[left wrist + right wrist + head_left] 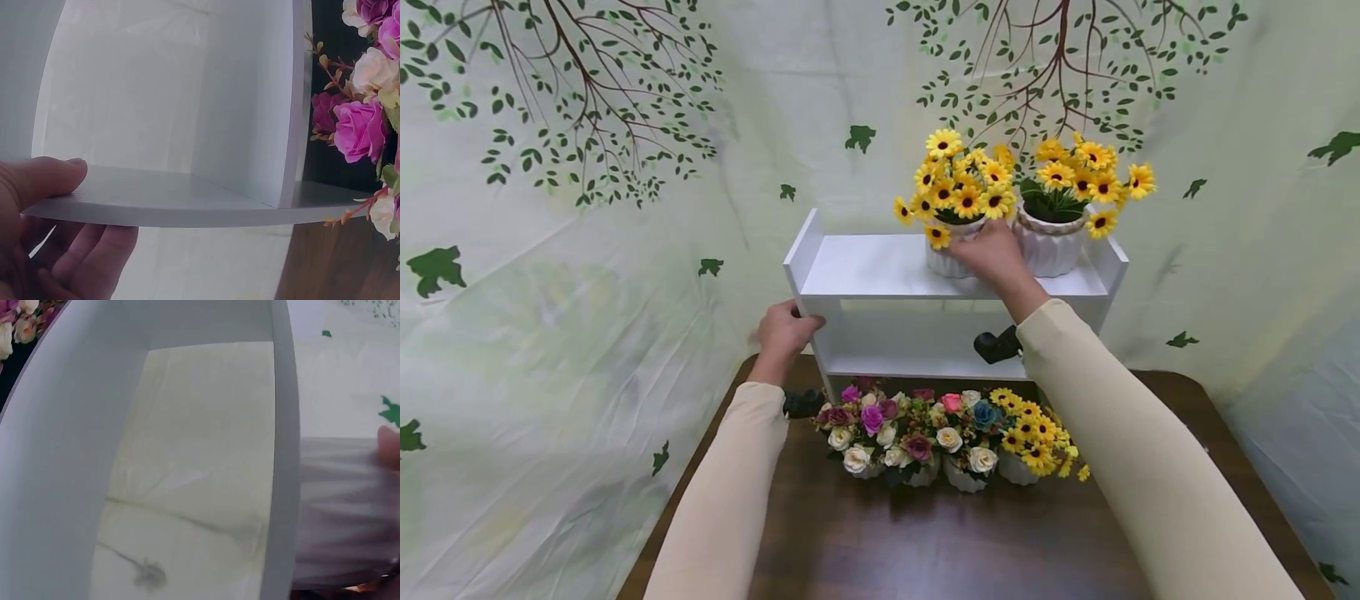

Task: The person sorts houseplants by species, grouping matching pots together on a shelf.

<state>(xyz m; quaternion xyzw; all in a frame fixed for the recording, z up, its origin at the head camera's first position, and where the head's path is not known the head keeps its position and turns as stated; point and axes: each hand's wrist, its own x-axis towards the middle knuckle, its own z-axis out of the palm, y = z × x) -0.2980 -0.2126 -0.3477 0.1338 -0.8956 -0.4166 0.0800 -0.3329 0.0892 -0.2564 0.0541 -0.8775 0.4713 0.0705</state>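
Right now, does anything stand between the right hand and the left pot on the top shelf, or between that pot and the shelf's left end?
Nothing visible does: the right hand grips the left pot directly, and the top shelf is bare board from there to its left end. The other pot stands on the right.
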